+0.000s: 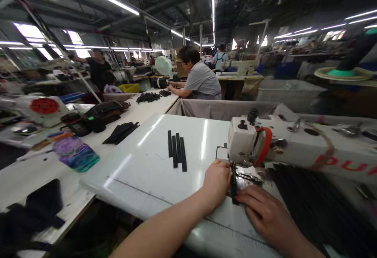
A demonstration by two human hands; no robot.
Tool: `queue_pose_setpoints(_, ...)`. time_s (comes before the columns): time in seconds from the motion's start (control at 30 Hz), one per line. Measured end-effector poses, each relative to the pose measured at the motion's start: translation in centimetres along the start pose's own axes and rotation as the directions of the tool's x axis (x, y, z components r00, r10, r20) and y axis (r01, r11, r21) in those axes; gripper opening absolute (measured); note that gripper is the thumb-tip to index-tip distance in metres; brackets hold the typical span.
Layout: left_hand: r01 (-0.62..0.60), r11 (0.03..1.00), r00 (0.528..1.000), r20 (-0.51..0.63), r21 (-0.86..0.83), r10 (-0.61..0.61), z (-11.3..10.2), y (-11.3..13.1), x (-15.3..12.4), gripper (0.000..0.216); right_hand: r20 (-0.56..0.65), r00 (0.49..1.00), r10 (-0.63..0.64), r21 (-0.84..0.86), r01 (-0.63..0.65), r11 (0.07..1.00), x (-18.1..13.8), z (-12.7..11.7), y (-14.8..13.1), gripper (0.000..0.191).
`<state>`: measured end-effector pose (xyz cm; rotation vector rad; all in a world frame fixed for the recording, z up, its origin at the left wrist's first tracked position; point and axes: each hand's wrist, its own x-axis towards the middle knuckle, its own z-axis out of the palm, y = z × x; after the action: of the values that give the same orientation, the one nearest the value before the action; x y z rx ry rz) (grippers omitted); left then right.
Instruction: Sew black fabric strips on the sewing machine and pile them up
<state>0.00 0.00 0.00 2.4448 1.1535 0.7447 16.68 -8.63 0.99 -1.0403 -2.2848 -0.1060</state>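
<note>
A narrow black fabric strip (pixel 234 189) lies at the needle area of a white sewing machine (pixel 243 140). My left hand (pixel 217 180) is closed at the strip's far end, close under the machine head, its fingertips partly hidden. My right hand (pixel 263 210) pinches the near end of the same strip between thumb and fingers. Several finished-looking black strips (pixel 178 152) rest side by side on the pale tabletop (pixel 141 167), left of my hands. To the right, a large heap of long black strips (pixel 321 207) lies below the machine arm.
Another table (pixel 118 120) on the left holds a pile of black pieces (pixel 121 132), a purple and teal pouch (pixel 75 152) and dark cloth (pixel 44 203). A co-worker in a grey shirt (pixel 203 79) sits beyond. A cloth-lined bin (pixel 220 108) stands behind the tabletop.
</note>
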Motion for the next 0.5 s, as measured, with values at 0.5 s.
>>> queue_pose_setpoints(0.5,-0.026,1.000,1.000,-0.014,-0.007,0.026,-0.2,0.5,-0.1,0.026,0.033,0.994,0.106,-0.294,-0.092,0.951,0.9,1.1,1.6,0.034)
